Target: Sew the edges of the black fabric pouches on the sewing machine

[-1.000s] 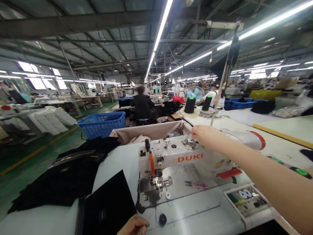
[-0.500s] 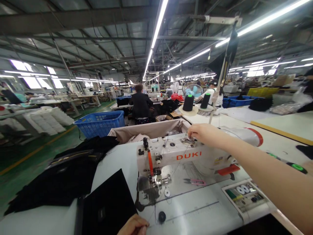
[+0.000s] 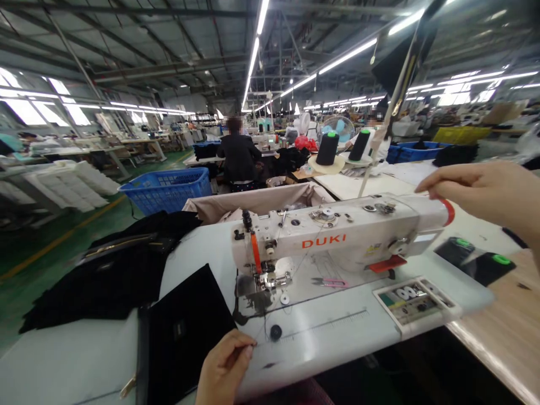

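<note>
My left hand [image 3: 225,363] is closed in a pinch at the table's front edge, with a dark thread [image 3: 265,329] running to its fingertips. Just right of those fingers lies a black bobbin [image 3: 275,332]. A black fabric panel [image 3: 189,326] with a small label lies beside the hand. My right hand [image 3: 485,188] hovers over the right end of the white DUKI sewing machine [image 3: 363,230], near its red-rimmed handwheel [image 3: 449,212]. Its thumb and fingers are drawn together; anything between them is too small to see. A silvery bobbin [image 3: 284,299] rests near the needle area.
Pink-handled thread snips [image 3: 329,282] lie under the machine arm. Black thread cones [image 3: 327,148] stand behind it. Dark fabric pieces [image 3: 101,275] are piled at left, near a blue basket [image 3: 166,188]. Another person [image 3: 239,154] sits ahead, facing away.
My right hand has left the round metal part on top of the machine and moved right, towards the handwheel. My left hand keeps its pinch near the black bobbin. The view has shifted slightly.
</note>
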{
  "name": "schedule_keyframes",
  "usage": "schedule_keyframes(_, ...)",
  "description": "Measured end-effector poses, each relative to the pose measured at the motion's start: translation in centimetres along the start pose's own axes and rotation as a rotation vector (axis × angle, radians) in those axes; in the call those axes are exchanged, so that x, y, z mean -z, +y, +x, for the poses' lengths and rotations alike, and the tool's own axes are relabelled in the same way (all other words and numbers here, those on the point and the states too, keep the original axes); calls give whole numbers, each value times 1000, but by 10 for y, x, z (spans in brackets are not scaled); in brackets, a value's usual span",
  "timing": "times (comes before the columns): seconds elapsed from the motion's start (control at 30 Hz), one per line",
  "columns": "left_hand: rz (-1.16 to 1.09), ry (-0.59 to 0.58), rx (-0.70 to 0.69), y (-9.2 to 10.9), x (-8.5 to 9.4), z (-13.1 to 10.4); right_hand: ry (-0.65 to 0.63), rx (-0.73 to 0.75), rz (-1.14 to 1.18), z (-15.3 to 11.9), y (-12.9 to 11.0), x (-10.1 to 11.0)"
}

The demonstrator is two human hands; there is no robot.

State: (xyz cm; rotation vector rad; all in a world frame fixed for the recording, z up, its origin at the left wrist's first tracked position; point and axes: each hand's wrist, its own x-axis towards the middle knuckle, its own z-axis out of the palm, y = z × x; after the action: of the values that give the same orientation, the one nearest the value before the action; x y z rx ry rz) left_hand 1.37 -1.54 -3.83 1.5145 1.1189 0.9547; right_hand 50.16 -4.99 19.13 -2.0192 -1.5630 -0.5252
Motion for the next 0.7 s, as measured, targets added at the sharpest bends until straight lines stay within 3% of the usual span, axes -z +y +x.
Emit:
schedule_keyframes(0.07,28,-34,14,-1,2,0,46,92,-11,-36,-31,-26)
schedule_keyframes(0.17,46,-58,-14,-7,6,1,-114,425,176,-91,-83,-85)
schedule_keyframes(0.23,65,-79,-44,-11,7,1,-107,526,255,-118,-104,-115)
schedule_keyframes(0.3,90,-100,-63,-14,9,0,112,438,291,-137,-109,-125)
schedule_keyframes(0.4,103,-98,-67,-16,9,-1,524,199,277,-155,-99,-114)
schedule_keyframes(0.47,99,-81,-60,-16,8,0,599,157,277,-164,-94,-110)
schedule_keyframes(0.53,90,-67,-58,-14,8,1,427,236,288,-169,-95,-121)
schedule_keyframes(0.6,84,-68,-62,-13,8,2,189,321,265,-169,-100,-147)
schedule_keyframes(0.7,53,-66,-50,-12,7,1,-8,330,196,-169,-106,-190)
